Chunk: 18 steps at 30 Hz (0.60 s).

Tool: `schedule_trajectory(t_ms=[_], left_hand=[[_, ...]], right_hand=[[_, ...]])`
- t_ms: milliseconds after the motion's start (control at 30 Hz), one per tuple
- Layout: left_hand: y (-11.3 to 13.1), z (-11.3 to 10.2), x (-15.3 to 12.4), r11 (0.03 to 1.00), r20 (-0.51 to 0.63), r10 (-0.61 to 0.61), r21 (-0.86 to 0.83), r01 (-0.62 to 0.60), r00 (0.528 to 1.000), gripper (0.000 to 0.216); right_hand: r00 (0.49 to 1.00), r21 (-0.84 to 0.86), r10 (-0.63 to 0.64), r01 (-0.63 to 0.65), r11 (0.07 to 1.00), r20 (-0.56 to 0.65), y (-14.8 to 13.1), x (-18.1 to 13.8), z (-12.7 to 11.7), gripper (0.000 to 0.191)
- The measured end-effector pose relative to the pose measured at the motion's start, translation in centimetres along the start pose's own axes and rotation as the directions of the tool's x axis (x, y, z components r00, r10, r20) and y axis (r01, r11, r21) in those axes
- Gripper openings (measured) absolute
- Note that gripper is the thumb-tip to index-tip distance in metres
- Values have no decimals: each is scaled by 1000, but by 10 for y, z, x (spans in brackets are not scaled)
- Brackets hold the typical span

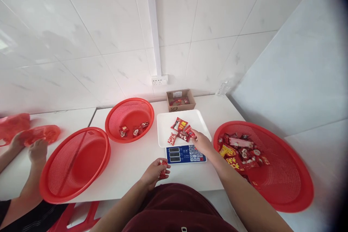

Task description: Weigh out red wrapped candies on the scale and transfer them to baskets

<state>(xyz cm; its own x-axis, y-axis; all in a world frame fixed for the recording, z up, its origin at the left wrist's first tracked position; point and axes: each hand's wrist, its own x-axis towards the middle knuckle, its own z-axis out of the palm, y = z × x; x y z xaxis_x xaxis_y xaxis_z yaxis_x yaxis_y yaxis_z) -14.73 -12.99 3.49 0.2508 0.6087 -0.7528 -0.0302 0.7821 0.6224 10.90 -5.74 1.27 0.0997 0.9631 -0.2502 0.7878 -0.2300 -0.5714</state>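
My left hand (154, 172) is closed around a small red-and-white candy packet (163, 169) near the table's front edge, just left of the scale's keypad. My right hand (202, 143) reaches onto the white tray of a digital scale (165, 125), its fingers pinched on a red candy packet (191, 132). Several more red packets (179, 130) lie on the tray. The scale's blue display panel (178, 154) faces me.
A large red basket (285, 195) at the right holds several candy packets. A red basket (129, 105) behind holds a few candies, and another (73, 163) sits at left. A cardboard box (180, 99) stands by the wall. Another person's hands (36, 150) handle red plastic bags (27, 130).
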Motion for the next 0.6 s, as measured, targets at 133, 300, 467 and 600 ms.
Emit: schedule_trajectory(t_ms=[133,300,467,600], left_hand=[[-1,2,-2,1000,1,-25,-8,25,1000,41],[-2,3,0,999,-20,-15,-52,14,1000,41],[-3,4,2,998,-22,-20,-65,19,1000,40],[-4,7,2,999,-20,-21,-39,20,1000,38]], right_hand=[[990,271,126,-102,957,-71,23,-15,-16,48],[903,558,368,-192,807,-221,84,-45,-39,45],[834,355,519,-436,827,-186,152,-72,-42,44],[858,-36,508,-512,858,-72,189,-87,-26,36]])
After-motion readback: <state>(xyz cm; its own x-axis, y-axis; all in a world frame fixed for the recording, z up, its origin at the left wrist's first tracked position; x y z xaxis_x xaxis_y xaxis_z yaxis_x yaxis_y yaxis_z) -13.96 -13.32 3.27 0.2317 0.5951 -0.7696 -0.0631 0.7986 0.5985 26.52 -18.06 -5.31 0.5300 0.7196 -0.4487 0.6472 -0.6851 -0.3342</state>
